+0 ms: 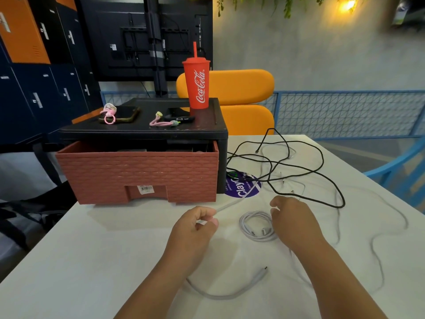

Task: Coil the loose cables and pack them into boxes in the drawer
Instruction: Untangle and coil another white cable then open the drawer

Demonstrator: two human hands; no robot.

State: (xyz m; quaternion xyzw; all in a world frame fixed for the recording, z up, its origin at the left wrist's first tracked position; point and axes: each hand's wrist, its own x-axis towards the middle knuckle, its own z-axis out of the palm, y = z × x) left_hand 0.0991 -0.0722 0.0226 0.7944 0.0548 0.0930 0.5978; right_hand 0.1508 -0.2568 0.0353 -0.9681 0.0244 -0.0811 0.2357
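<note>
A brick-patterned red drawer [138, 171] stands pulled out of a black desk stand [220, 134] on the white table [92, 249]. My left hand [195, 226] pinches a white cable [227, 204] between thumb and forefinger just in front of the drawer. A small coiled white cable [255, 224] lies on the table, with my right hand [294, 219] right beside it, fingers loosely curled at its edge. A loose black cable [299, 166] sprawls in a tangle to the right. Another pale cable [225, 295] loops between my forearms, and its plug lies free.
On the stand are a red Coca-Cola cup [199, 86], a phone [122, 113] and pink cable ties [161, 122]. A purple sticker [243, 187] lies by the drawer. A long white cable [377, 233] trails to the table's right edge. An orange chair [243, 88] stands behind.
</note>
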